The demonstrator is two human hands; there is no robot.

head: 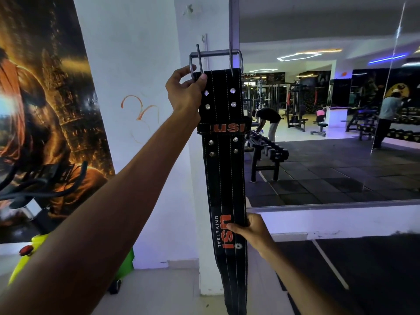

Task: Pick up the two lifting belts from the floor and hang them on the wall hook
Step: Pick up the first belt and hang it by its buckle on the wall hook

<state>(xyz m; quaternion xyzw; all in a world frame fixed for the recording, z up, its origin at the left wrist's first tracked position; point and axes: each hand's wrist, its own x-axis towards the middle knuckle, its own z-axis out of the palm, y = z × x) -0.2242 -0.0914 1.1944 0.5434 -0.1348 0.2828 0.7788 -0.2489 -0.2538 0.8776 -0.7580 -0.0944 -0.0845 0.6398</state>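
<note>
A black lifting belt (223, 169) with orange "USI" lettering hangs lengthwise in front of a white wall pillar. Its steel buckle (216, 57) is at the top, level with a small wall hook (205, 39) just above and behind it. My left hand (185, 90) grips the belt's upper left edge right under the buckle. Lower down, my right hand (248, 230) pinches the belt's right edge beside the lettering. The belt's tail reaches past the bottom of the view. Only one belt is in view.
A second small hook (189, 9) sits higher on the pillar. A large wall mirror (329, 110) on the right reflects gym machines, a dumbbell rack and people. A poster (45, 98) covers the left wall, with black tubing and a green object (38, 242) below it.
</note>
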